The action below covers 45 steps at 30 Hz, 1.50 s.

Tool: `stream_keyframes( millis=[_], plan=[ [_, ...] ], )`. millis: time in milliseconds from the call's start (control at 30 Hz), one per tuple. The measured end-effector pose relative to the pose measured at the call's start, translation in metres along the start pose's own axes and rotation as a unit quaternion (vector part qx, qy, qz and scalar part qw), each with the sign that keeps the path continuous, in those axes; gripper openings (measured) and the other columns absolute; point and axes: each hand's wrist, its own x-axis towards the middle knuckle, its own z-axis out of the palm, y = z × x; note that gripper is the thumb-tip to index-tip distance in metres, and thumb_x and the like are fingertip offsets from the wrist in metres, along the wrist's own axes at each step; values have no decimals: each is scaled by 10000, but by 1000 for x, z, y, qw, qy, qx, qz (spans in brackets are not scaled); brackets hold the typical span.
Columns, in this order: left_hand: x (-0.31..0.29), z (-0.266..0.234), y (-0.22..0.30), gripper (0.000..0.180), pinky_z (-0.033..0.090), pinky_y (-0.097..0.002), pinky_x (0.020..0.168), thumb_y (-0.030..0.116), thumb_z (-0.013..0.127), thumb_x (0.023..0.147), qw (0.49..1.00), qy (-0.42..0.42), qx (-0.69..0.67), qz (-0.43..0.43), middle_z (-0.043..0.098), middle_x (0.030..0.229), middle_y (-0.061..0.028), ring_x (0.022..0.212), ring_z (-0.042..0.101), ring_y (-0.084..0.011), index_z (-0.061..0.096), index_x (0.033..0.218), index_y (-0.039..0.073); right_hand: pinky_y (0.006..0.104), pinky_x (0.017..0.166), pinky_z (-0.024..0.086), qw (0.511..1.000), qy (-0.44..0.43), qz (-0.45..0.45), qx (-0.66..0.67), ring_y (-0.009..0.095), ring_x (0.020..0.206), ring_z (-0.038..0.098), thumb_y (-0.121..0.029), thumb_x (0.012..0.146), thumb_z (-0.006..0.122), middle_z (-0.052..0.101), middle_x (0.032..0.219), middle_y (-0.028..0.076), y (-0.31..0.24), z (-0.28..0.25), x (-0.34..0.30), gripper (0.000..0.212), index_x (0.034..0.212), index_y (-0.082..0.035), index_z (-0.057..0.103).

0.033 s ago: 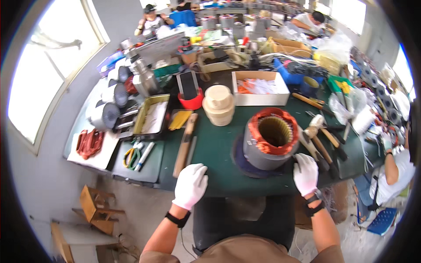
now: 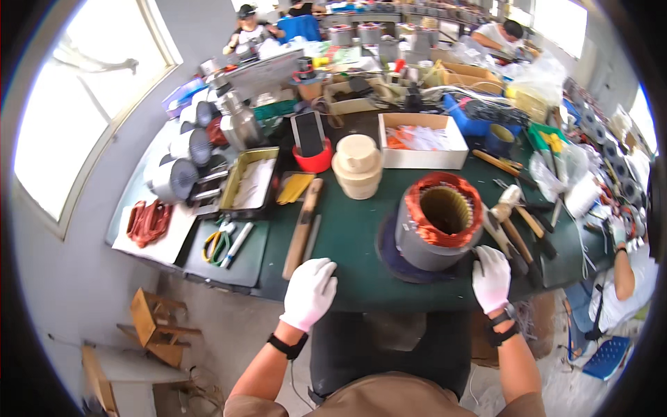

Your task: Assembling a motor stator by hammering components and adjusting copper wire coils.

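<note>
A grey motor stator (image 2: 429,243) with orange-red windings stands upright on a dark round base (image 2: 389,250). My right hand (image 2: 491,279), in a white glove, rests at the table's front edge just right of the stator, fingers extended and nothing visible in them. At the edge further left lies my left hand (image 2: 310,293), also gloved, its fingers loosely stretched and holding nothing I can see. Just beyond it is a flat wooden stick (image 2: 303,229) beside a thin metal strip. A cream stepped cylinder (image 2: 357,167) stands behind, between stick and stator.
Hammers (image 2: 515,240) and other hand tools lie right of the stator. A white box (image 2: 424,158) of paper slips stands behind it. On the left are scissors (image 2: 217,247), a metal tray (image 2: 250,184) and red wire coils (image 2: 149,222). A person (image 2: 625,278) sits at right.
The whole view has shifted slightly to the right in the picture. My hands and the things on the table keep their places relative to each other.
</note>
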Motion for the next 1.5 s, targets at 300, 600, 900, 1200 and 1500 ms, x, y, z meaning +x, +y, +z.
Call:
stream_keyframes(
  millis=[300, 600, 900, 1200, 1500],
  plan=[
    [-13, -76, -30, 335, 528, -472, 1027, 73, 731, 877, 997, 29, 6, -71, 710, 1207, -208, 1156, 660, -407, 701, 1204, 11, 495, 1066, 483, 1000, -13, 18, 3, 393, 1186, 636, -50, 891, 659, 711, 1222, 182, 9, 13, -11, 304, 1188, 4, 698],
    [-60, -212, -138, 243, 547, -434, 985, 109, 667, 950, 952, 27, 121, -280, 723, 1140, -200, 1098, 689, -389, 722, 1162, 6, 500, 1058, 476, 1000, -17, 2, 4, 399, 1191, 630, -14, 889, 644, 700, 1223, 192, 7, 16, -8, 336, 1222, 11, 675],
    [-3, -122, -223, 251, 552, -490, 881, 186, 692, 910, 945, 16, 264, -191, 674, 1037, -195, 989, 660, -403, 729, 1110, 39, 496, 1041, 494, 1000, -9, 3, -7, 400, 1164, 641, -20, 872, 652, 712, 1205, 188, 4, 16, -8, 317, 1185, 10, 691],
    [40, -108, -214, 630, 570, -513, 809, 650, 747, 893, 940, -79, 258, -210, 727, 952, -245, 929, 703, -430, 742, 902, 20, 503, 981, 523, 999, 6, 7, -46, 377, 1097, 674, -82, 849, 696, 728, 1158, 149, -7, -3, -5, 303, 1150, -57, 721],
    [24, -101, -188, 24, 505, -353, 811, 15, 586, 992, 963, 161, -20, -215, 621, 901, -103, 844, 599, -210, 597, 997, -6, 458, 792, 550, 999, 40, -24, 22, 331, 929, 666, -86, 843, 668, 641, 909, 107, -9, -5, 8, 142, 976, -36, 669]
  ],
)
